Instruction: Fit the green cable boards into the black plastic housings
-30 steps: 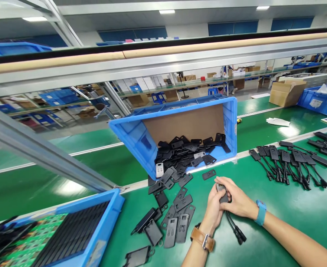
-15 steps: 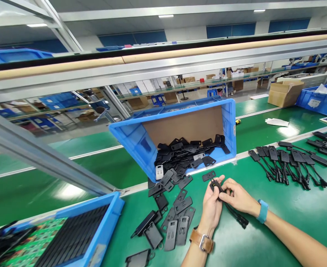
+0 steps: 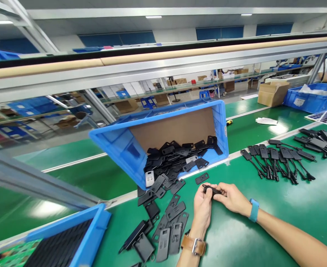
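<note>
My left hand [image 3: 202,207] is closed around a small black plastic housing [image 3: 211,190], with the thumb on top of it. My right hand [image 3: 232,200] pinches the near end of the same housing; its cables are hidden from this angle. Just beyond the fingers a loose black cover plate [image 3: 202,178] lies flat on the green bench. More black cover plates [image 3: 163,243] are spread to the left of my left wrist, some overlapping. Behind them a blue crate [image 3: 221,129] lies on its side, with a heap of plates [image 3: 177,157] spilling from its mouth.
At the right lie rows of black housings with cables [image 3: 274,157]. A blue bin [image 3: 102,226] holding dark strips and green circuit boards stands at lower left. Farther back are a white glove [image 3: 266,121], a cardboard box [image 3: 273,93] and another blue crate [image 3: 313,98]. A person sits far right.
The housing has been turned in my hands, so its yellow-marked inside and hanging cables no longer show. Both hands sit slightly lower and farther left in the view, which has shifted right.
</note>
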`<state>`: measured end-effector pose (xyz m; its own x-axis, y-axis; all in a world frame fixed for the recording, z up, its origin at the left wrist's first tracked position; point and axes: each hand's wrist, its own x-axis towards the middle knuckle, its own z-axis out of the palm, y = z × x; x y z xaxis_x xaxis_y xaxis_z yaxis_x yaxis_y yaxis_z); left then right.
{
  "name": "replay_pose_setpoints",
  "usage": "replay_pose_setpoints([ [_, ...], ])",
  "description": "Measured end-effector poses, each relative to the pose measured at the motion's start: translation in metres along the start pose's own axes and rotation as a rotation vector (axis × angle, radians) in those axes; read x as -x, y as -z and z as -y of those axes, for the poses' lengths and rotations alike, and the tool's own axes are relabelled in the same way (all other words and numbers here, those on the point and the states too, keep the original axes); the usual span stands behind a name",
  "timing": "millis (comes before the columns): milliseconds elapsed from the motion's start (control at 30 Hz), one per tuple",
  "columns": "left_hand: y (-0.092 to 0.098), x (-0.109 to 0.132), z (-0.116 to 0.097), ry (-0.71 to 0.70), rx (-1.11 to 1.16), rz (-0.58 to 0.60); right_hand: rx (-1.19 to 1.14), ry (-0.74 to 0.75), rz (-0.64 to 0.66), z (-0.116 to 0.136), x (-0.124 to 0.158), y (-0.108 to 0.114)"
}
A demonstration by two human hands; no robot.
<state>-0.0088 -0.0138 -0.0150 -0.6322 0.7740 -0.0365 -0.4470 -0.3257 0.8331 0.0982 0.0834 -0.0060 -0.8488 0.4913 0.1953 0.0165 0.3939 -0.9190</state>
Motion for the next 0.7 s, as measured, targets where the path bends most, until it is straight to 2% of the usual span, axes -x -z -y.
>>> replay_pose_setpoints([
  [133,-0.001,0.000,-0.003,-0.002,-0.053,-0.010,-0.103,-0.046,-0.021,-0.003,-0.002,-0.002],
  [333,-0.005,0.001,-0.003,0.069,-0.116,0.026,-0.494,-0.270,0.135,-0.014,-0.004,-0.005],
  [433,-0.007,0.002,0.000,0.075,-0.134,0.001,-0.437,-0.294,0.140,-0.014,-0.004,-0.006],
  [500,-0.007,0.002,0.002,0.046,-0.145,-0.013,-0.251,-0.264,0.061,-0.011,-0.005,-0.002],
  [567,-0.005,0.002,0.003,0.000,-0.154,-0.043,-0.065,-0.226,-0.075,-0.009,-0.008,0.012],
  [700,0.003,0.001,0.005,-0.090,-0.222,-0.165,0.160,-0.179,-0.412,-0.019,-0.015,0.071],
])
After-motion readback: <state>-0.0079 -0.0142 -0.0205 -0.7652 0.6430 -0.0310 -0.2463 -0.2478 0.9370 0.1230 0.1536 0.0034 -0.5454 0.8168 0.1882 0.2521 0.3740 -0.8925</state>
